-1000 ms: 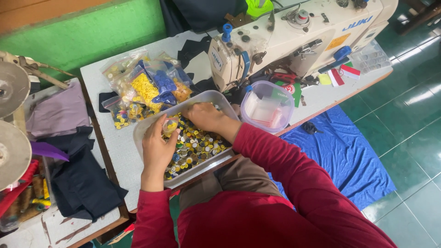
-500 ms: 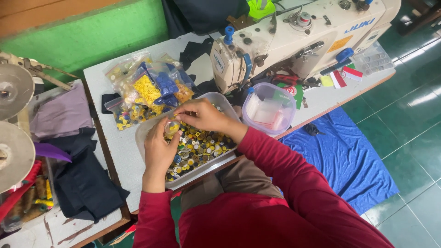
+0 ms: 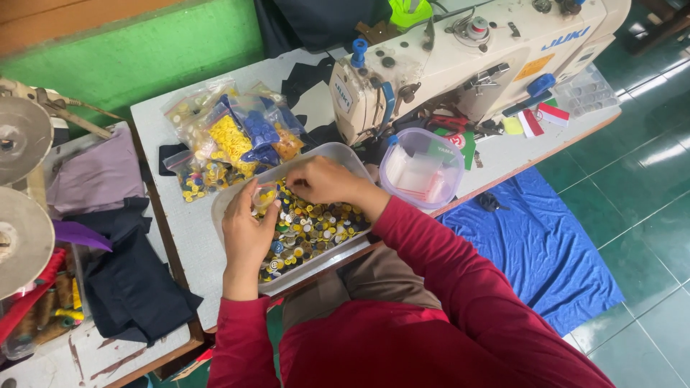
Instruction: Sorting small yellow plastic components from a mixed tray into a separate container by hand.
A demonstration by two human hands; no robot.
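Clear plastic tray (image 3: 228, 202) of mixed buttons (image 3: 316, 228) sits at the table edge. Left hand (image 3: 246, 228) pinches a small clear bag (image 3: 264, 195); right hand (image 3: 325, 179), now shifted closer, closes fingertips at its mouth, unchanged otherwise.

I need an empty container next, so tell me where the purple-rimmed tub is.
In the head view, the tub sits on the table right of the button tray, just in front of the sewing machine, beyond the right hand.
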